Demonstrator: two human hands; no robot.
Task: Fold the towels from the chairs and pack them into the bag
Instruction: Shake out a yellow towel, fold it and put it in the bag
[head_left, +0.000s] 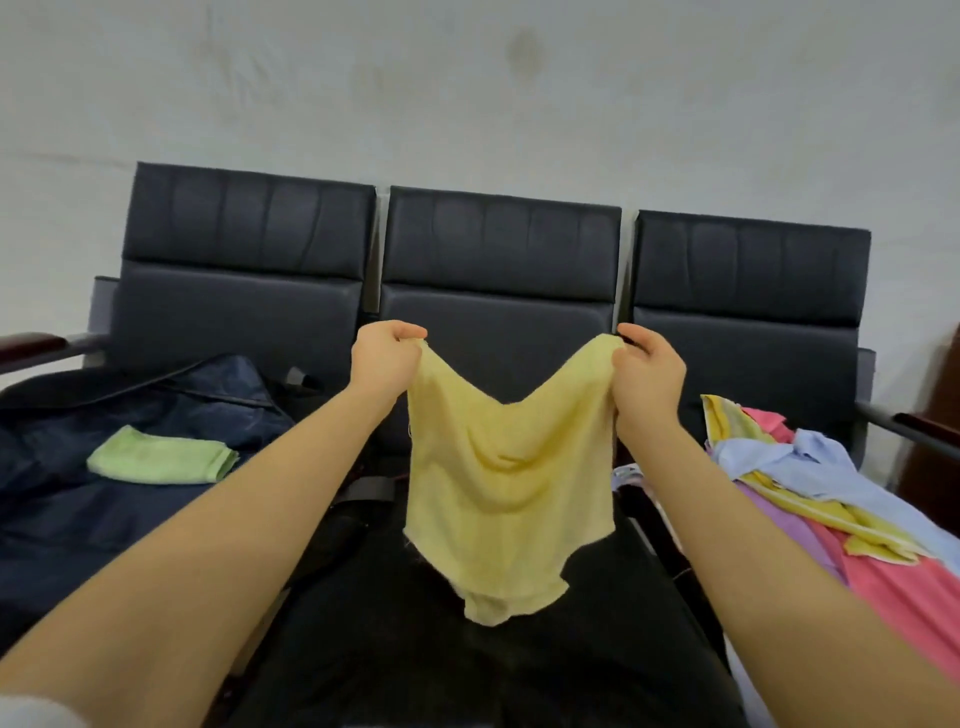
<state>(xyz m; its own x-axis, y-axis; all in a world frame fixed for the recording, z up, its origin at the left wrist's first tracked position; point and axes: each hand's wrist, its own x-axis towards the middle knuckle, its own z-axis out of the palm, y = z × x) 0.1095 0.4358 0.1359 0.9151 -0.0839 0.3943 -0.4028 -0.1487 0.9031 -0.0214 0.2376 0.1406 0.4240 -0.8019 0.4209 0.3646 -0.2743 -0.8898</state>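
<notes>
A pale yellow towel (506, 483) hangs in the air over the middle chair seat (467, 660). My left hand (384, 358) pinches its upper left corner and my right hand (649, 374) pinches its upper right corner, so the top edge sags between them. The dark blue bag (104, 467) lies open on the left chair, and a folded green towel (161, 460) rests on it. On the right chair lies a loose pile of towels (831, 499) in pink, light blue, yellow and purple.
Three black padded chairs (498, 249) stand in a row against a pale wall. Wooden-topped armrests stick out at the far left (31, 345) and far right (924, 423). A dark strap (363, 488) lies on the middle seat by the bag.
</notes>
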